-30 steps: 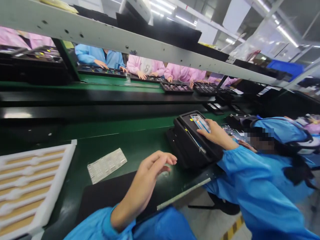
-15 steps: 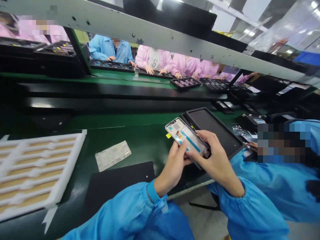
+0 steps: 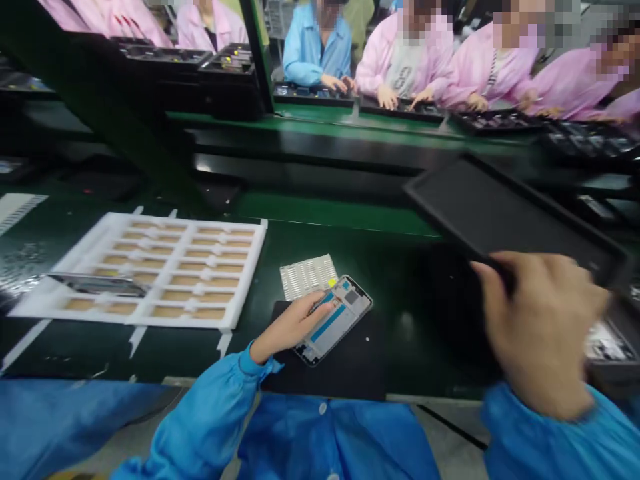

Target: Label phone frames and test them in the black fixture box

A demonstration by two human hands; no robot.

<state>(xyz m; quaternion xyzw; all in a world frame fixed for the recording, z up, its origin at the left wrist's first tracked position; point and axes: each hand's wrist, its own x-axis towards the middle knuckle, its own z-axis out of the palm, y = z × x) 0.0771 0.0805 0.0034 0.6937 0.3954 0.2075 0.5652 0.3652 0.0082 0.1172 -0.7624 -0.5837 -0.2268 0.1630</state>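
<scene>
My left hand (image 3: 290, 325) holds an opened phone frame (image 3: 336, 317) against the black mat (image 3: 345, 367) at the near edge of the green bench; its fingers close on the frame's left side. My right hand (image 3: 543, 330) is raised at the right and grips the near edge of an empty black tray (image 3: 500, 213), which hangs tilted above the bench. The hand is blurred by motion. Both arms wear blue sleeves.
A white foam tray (image 3: 150, 267) with several tan slots lies at the left, with tweezers (image 3: 95, 285) on it. A white sheet of small labels (image 3: 307, 275) lies just behind the phone. Across the conveyor, people in pink and blue coats work at black trays (image 3: 400, 110).
The view swung left and down. My left hand carried the phone frame down onto the black mat. My right hand let go of the phone and took hold of the black tray.
</scene>
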